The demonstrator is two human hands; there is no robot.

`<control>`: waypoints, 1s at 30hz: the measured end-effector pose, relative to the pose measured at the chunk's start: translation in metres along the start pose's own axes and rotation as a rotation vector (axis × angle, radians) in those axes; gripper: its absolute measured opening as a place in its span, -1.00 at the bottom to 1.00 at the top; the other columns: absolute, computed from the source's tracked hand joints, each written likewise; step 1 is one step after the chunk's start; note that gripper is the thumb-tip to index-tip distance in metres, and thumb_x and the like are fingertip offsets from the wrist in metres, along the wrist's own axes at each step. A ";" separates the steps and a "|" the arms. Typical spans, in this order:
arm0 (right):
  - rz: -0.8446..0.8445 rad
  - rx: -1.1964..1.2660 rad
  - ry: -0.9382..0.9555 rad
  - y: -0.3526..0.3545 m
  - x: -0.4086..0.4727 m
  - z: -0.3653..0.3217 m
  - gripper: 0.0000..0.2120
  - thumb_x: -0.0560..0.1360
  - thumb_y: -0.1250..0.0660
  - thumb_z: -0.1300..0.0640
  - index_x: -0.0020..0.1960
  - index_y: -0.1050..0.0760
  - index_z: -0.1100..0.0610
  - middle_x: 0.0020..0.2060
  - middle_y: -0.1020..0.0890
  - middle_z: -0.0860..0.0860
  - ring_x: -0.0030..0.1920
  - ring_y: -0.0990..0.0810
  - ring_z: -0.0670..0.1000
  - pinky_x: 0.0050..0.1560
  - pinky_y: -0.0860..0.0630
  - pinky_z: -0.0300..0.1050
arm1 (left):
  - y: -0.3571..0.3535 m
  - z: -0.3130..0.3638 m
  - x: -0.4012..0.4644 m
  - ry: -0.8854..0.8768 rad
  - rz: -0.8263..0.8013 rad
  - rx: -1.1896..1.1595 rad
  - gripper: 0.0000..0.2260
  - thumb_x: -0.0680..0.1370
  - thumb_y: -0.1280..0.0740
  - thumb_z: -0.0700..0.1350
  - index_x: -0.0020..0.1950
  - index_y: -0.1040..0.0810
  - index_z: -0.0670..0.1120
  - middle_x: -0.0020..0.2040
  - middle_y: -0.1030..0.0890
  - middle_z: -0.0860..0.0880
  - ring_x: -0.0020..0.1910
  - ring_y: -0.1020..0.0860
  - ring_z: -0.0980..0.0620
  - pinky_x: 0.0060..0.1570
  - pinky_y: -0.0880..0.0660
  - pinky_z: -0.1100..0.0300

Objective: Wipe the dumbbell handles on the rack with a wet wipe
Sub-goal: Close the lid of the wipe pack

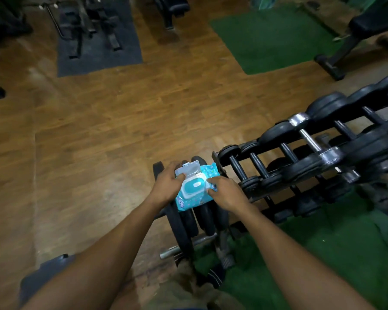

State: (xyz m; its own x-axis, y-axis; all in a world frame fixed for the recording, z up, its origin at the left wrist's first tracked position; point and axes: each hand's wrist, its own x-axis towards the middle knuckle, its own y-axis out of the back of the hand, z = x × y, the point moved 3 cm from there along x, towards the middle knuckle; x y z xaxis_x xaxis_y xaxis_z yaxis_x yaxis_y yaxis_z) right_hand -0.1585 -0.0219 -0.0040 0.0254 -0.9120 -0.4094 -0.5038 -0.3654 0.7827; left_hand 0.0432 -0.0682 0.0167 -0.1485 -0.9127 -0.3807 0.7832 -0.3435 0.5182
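Both hands, left hand (166,183) and right hand (227,193), grip the wet-wipe pack (194,186), lid flipped open.

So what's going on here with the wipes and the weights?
A person is opening a blue wet wipe pack resting on upright weight plates. The left hand steadies the pack with its lid flipped up; the right hand pinches at its edge. No wipe is out yet, and the dumbbells on the rack are untouched.

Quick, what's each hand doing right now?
Left hand: grips the wet wipe pack, thumb by its open lid.
Right hand: fingers pinch the pack's right side.
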 end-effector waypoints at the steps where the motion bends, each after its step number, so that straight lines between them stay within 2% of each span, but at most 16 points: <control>1: 0.012 0.025 -0.010 -0.001 0.001 0.002 -0.60 0.55 -0.32 -0.01 0.36 -0.54 0.03 0.29 -0.60 0.08 0.26 -0.56 0.14 0.26 -0.50 0.01 | -0.004 -0.004 -0.001 -0.007 -0.006 -0.010 -0.65 0.66 -0.27 -0.17 0.45 -0.49 -0.05 0.34 -0.58 -0.06 0.19 -0.54 0.02 0.13 -0.42 0.20; 4: 0.039 0.143 -0.089 -0.002 0.006 0.007 -0.71 0.54 -0.31 0.01 0.24 -0.61 -0.04 0.17 -0.67 0.05 0.13 -0.63 0.09 0.14 -0.57 -0.02 | -0.019 -0.018 -0.013 -0.068 -0.077 0.053 -0.65 0.67 -0.22 -0.21 0.46 -0.51 -0.09 0.40 -0.55 -0.09 0.33 -0.52 -0.08 0.30 -0.43 0.12; 7: 0.082 0.232 -0.144 -0.002 0.014 0.008 -0.82 0.53 -0.31 0.00 0.06 -0.65 -0.06 0.04 -0.70 0.00 0.01 -0.65 0.05 0.05 -0.59 -0.02 | -0.032 -0.032 -0.021 -0.226 -0.146 0.246 -0.60 0.66 -0.26 -0.21 0.52 -0.44 -0.15 0.53 -0.43 -0.11 0.51 -0.37 -0.10 0.49 -0.23 0.13; 11: 0.093 0.250 -0.194 -0.004 0.023 0.005 -0.78 0.52 -0.25 -0.11 -0.04 -0.60 -0.03 -0.06 -0.69 0.00 -0.06 -0.64 0.06 0.00 -0.59 0.01 | -0.033 -0.041 -0.020 -0.313 -0.158 0.316 -0.55 0.68 -0.25 -0.15 0.59 -0.34 -0.09 0.60 -0.34 -0.07 0.57 -0.27 -0.06 0.54 -0.15 0.11; 14: 0.120 0.258 -0.214 -0.006 0.028 0.005 -0.71 0.51 -0.30 -0.22 -0.12 -0.58 0.00 -0.14 -0.67 -0.04 -0.11 -0.62 0.01 -0.05 -0.55 -0.06 | -0.032 -0.042 -0.014 -0.368 -0.197 0.350 -0.59 0.71 -0.22 -0.12 0.57 -0.39 -0.10 0.60 -0.34 -0.08 0.57 -0.28 -0.08 0.57 -0.16 0.06; 17: 0.131 0.233 -0.201 -0.007 0.031 0.006 -0.79 0.44 -0.45 -0.14 -0.16 -0.54 -0.02 -0.15 -0.66 -0.10 -0.12 -0.61 -0.07 -0.05 -0.55 -0.09 | -0.031 -0.040 -0.006 -0.387 -0.197 0.380 -0.62 0.70 -0.26 -0.03 0.51 -0.49 -0.08 0.55 -0.41 -0.08 0.51 -0.35 -0.11 0.51 -0.25 0.03; 19: 0.116 0.204 -0.197 -0.009 0.031 0.005 -0.81 0.40 -0.51 -0.05 -0.17 -0.50 -0.06 -0.12 -0.64 -0.12 -0.09 -0.61 -0.07 0.00 -0.57 -0.07 | -0.030 -0.037 0.001 -0.367 -0.169 0.381 -0.64 0.67 -0.31 0.04 0.43 -0.55 -0.07 0.44 -0.49 -0.06 0.39 -0.42 -0.10 0.37 -0.36 0.03; 21: 0.122 0.168 -0.200 -0.010 0.032 0.003 -0.79 0.39 -0.52 -0.02 -0.16 -0.47 -0.07 -0.08 -0.63 -0.12 -0.08 -0.61 -0.04 0.01 -0.58 -0.03 | -0.031 -0.033 0.007 -0.346 -0.140 0.389 -0.64 0.62 -0.38 0.10 0.34 -0.58 -0.06 0.30 -0.51 -0.05 0.26 -0.45 -0.08 0.23 -0.42 0.03; 24: 0.137 0.141 -0.196 -0.011 0.032 0.001 -0.78 0.40 -0.52 -0.02 -0.14 -0.46 -0.08 -0.05 -0.62 -0.10 -0.08 -0.61 -0.02 -0.02 -0.59 0.00 | -0.033 -0.027 0.014 -0.329 -0.118 0.458 -0.63 0.54 -0.46 0.13 0.25 -0.56 -0.03 0.22 -0.48 -0.03 0.18 -0.42 -0.07 0.11 -0.43 0.00; 30: 0.149 0.141 -0.198 -0.013 0.030 0.002 -0.76 0.40 -0.52 -0.02 -0.16 -0.44 -0.10 -0.03 -0.62 -0.10 -0.07 -0.62 -0.03 -0.04 -0.60 -0.02 | -0.038 -0.024 0.015 -0.291 -0.088 0.472 -0.64 0.50 -0.51 0.09 0.19 -0.52 0.00 0.21 -0.46 -0.02 0.15 -0.39 -0.05 0.08 -0.46 0.00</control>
State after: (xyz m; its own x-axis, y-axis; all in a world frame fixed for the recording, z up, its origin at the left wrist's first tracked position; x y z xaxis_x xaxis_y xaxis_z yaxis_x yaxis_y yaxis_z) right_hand -0.1526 -0.0442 -0.0269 -0.2199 -0.8947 -0.3888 -0.6048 -0.1877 0.7740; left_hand 0.0256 -0.0633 -0.0275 -0.4139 -0.8767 -0.2452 0.4153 -0.4216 0.8061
